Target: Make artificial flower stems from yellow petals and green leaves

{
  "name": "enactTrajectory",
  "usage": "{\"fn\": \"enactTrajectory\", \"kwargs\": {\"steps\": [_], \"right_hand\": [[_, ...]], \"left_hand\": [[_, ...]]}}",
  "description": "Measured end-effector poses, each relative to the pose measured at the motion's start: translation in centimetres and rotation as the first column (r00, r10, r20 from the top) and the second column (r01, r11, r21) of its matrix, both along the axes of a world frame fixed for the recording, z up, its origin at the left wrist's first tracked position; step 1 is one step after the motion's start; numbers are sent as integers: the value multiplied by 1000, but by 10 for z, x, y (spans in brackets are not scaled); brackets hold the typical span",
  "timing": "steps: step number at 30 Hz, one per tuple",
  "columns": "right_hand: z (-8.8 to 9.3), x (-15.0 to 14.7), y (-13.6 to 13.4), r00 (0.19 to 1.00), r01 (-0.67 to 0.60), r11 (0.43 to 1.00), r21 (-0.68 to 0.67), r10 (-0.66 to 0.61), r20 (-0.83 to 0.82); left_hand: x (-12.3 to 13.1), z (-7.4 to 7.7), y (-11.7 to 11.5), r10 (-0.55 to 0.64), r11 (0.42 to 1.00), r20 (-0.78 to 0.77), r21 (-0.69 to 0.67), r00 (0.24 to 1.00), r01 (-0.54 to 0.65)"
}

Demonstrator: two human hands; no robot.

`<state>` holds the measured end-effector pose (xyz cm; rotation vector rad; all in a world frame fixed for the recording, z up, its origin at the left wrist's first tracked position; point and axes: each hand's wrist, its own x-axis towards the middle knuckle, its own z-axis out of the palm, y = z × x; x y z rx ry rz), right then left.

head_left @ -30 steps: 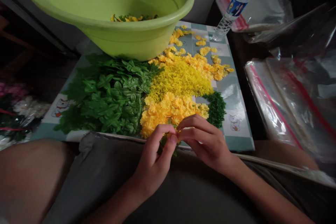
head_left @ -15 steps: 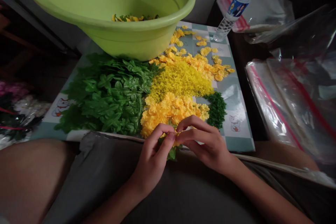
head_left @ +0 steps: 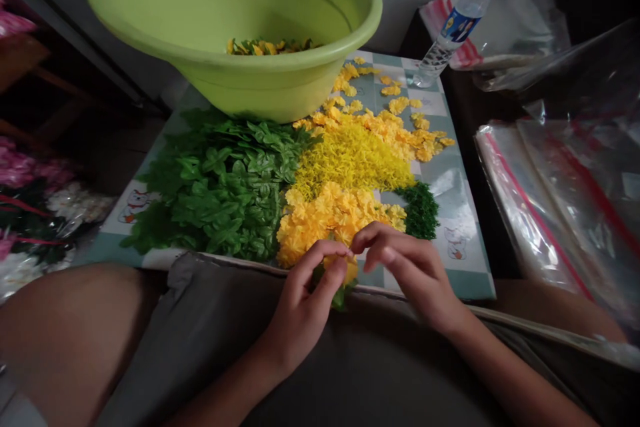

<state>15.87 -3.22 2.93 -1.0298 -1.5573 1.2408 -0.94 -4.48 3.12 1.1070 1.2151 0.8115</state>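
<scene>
Yellow flower (head_left: 351, 272) hangs pinched in left hand (head_left: 306, 303).

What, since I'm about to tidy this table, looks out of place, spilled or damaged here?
The loose yellow flowers straggling toward the bottle look out of place: they lie scattered, while the green leaves are heaped together. The bottle looks tilted, possibly just lens distortion. I see nothing clearly damaged.

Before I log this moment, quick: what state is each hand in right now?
Left hand: closed, pinching a leafy yellow piece.
Right hand: loosely open beside it, nothing visibly gripped.
</scene>
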Motion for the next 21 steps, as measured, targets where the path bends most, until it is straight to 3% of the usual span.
{"fn": "enactTrajectory", "kwargs": {"steps": [2, 4, 8, 10, 15, 18, 21], "right_hand": [[-3, 3, 7, 992, 122, 991, -55, -121, 29], [-10, 1, 20, 969, 186, 982, -28, -178, 173], [-29, -22, 63, 883, 67, 982, 174, -140, 449], [-38, -43, 90, 860, 46, 974, 221, -151, 487], [-50, -94, 144, 787, 137, 946, 294, -284, 548], [-50, -106, 157, 776, 176, 942, 286, -312, 548], [-41, -101, 151, 798, 242, 938, 248, -337, 499]], "left_hand": [[-1, 2, 0, 15, 998, -1, -64, 1000, -15], [-2, 3, -1, 32, 993, 12, -113, 999, -30], [-7, 5, -3, 89, 980, 94, -184, 992, -70], [-10, 5, -3, 119, 975, 130, -202, 984, -91], [-12, 4, -3, 153, 968, 221, -231, 963, -101], [-12, 3, -3, 167, 962, 256, -252, 952, -101], [-14, 4, -2, 173, 957, 270, -274, 947, -97]]}}
